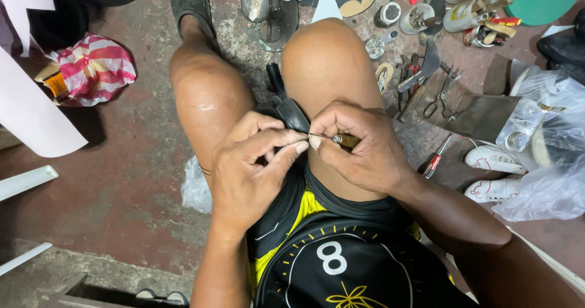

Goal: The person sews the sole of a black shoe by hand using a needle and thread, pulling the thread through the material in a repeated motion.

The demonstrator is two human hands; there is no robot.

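I sit with my knees up, and a black shoe (286,104) is wedged between them. My left hand (253,168) pinches the shoe's edge with thumb and fingers and covers most of it. My right hand (359,143) holds a small awl with a wooden handle (345,140), its thin metal tip pointing left at the shoe by my left fingertips. The two hands nearly touch over my right knee.
On the stained floor to the right lie pliers, scissors (443,98), a red-handled screwdriver (435,160), tins, white shoes (490,174) and a clear plastic bag (548,180). A red-and-white striped bag (97,67) lies at left. A metal shoe last (268,12) stands ahead.
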